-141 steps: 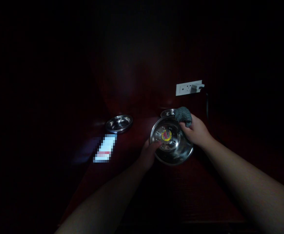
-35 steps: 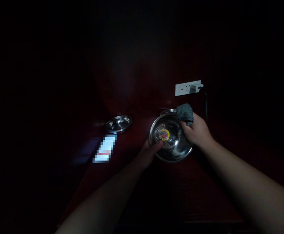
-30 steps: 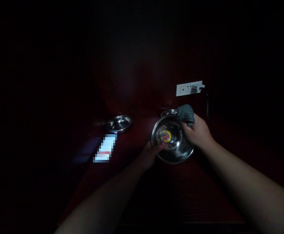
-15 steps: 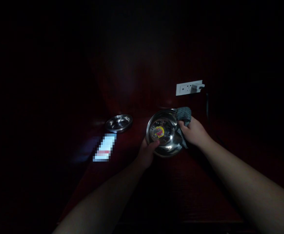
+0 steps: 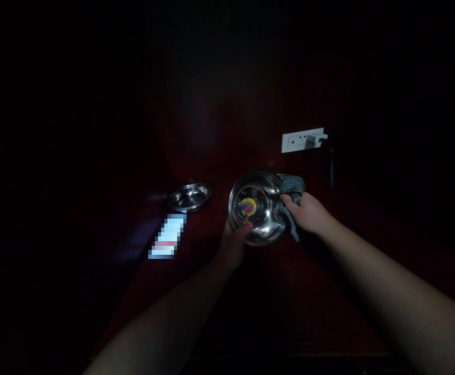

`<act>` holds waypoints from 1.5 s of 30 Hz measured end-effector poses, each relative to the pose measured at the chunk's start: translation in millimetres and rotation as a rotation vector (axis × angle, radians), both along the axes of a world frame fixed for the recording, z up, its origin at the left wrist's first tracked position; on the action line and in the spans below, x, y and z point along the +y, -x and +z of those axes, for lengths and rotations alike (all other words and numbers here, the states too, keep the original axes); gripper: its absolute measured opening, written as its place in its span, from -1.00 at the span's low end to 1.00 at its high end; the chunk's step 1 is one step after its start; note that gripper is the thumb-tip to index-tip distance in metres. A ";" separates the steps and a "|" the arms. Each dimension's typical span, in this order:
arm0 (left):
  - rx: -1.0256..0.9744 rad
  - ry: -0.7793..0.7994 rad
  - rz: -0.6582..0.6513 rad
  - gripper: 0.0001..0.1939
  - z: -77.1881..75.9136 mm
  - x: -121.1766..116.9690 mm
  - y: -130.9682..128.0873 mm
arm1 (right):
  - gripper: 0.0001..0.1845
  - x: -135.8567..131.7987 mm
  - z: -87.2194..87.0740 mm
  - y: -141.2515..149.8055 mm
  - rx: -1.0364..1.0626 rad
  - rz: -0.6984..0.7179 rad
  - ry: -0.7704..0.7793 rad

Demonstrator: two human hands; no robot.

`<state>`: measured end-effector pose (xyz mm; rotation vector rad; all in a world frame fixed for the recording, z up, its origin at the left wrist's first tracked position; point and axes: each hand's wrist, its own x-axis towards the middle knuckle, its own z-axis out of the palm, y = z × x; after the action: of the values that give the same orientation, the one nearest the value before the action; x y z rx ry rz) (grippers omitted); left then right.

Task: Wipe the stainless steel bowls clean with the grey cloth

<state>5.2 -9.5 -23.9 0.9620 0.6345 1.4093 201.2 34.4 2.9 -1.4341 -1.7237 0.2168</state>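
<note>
A shiny steel bowl (image 5: pixel 266 229) is held up and tilted, its inside facing me. On its bottom is a round yellow and red sticker (image 5: pixel 248 207). My left hand (image 5: pixel 235 242) grips the lower left rim, thumb inside and fingers hidden behind. At the right rim my right hand (image 5: pixel 304 209) is closed on a grey-green cloth (image 5: pixel 291 188), which lies against the bowl's wall with one end hanging down. Part of another metal rim shows behind the cloth; I cannot tell what it belongs to.
A shallow steel dish (image 5: pixel 190 198) sits to the left on the dark red table (image 5: pixel 290 312). Nearer me lies a bright, pixelated phone-like rectangle (image 5: pixel 168 237). A white wall socket (image 5: pixel 302 140) with a plug and a hanging cable (image 5: pixel 332 169) is at the back right.
The bowl has shifted slightly left and up and turned a little in my left hand. My right hand has slid the cloth slightly left along the rim; more of its hanging end shows.
</note>
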 end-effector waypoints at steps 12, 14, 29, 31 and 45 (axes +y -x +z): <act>-0.021 0.038 -0.004 -0.32 -3.7 5.5 -0.2 | -0.74 0.1 -6.0 4.1 0.006 0.011 -0.003; -0.006 0.062 -0.023 -0.32 -3.6 6.3 -0.3 | -0.77 -0.2 -5.7 3.5 -0.005 -0.015 -0.023; 0.029 0.044 -0.164 -0.37 1.7 4.0 1.6 | -0.75 -5.3 7.3 -2.6 -0.064 -0.040 -0.176; 0.065 0.026 -0.179 -0.42 1.2 4.5 3.3 | -0.74 -6.9 9.0 -2.3 -0.072 -0.033 -0.202; 0.112 0.103 -0.148 -0.50 0.2 2.2 1.8 | -0.75 -11.7 13.6 2.4 -0.119 -0.014 -0.266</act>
<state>3.3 -7.3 -23.7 0.9903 0.6976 1.1880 198.8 22.7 16.5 -1.2838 -1.7622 -0.1047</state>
